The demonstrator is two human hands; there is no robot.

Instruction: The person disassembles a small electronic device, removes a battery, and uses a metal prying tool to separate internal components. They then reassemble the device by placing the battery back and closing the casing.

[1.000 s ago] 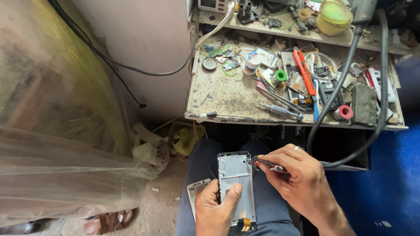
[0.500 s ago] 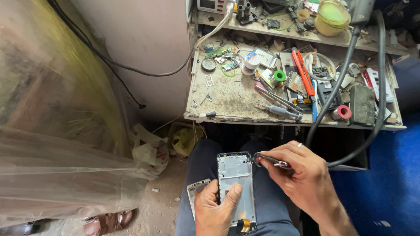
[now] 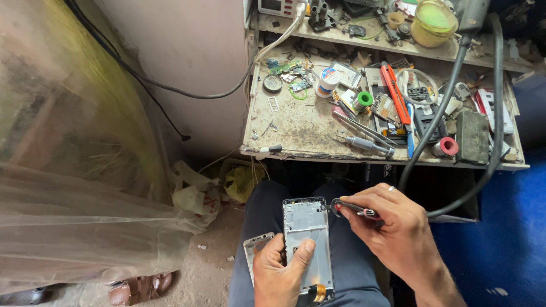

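1. The left hand (image 3: 280, 272) has its grip clamped on a stripped phone frame (image 3: 307, 244), a flat silver metal rectangle held upright over the person's lap, thumb lying across its face and fingers hidden behind it. A small gold and black part sits at the frame's bottom edge.
2. The right hand (image 3: 392, 233) has its grip pinched together on a slim tool (image 3: 354, 208) with a dark handle marked by a red band; the tool's tip touches the frame's upper right corner. One ring shows on a finger of this hand.
3. A second, smaller silver panel (image 3: 257, 248) lies on the dark trouser leg just beside the left hand, partly covered by it.
4. The counter (image 3: 296, 122) ahead is a worn, grimy, speckled board crowded with small things: one pair of metal tweezers (image 3: 364, 129), one screwdriver (image 3: 368, 145) with a grey handle, one orange-handled cutter (image 3: 395, 94), one green spool (image 3: 364, 100), one red spool (image 3: 448, 146), and one white tub (image 3: 327, 81).
5. Two thick black cables (image 3: 441, 113) hang over the counter's front edge and run down behind the right hand.
6. Many tiny circuit parts at the back are too small to sort out.
7. Clear crinkled plastic sheeting (image 3: 85, 227) fills the left side; a brown sandal (image 3: 136, 289) is cut off at the bottom edge.
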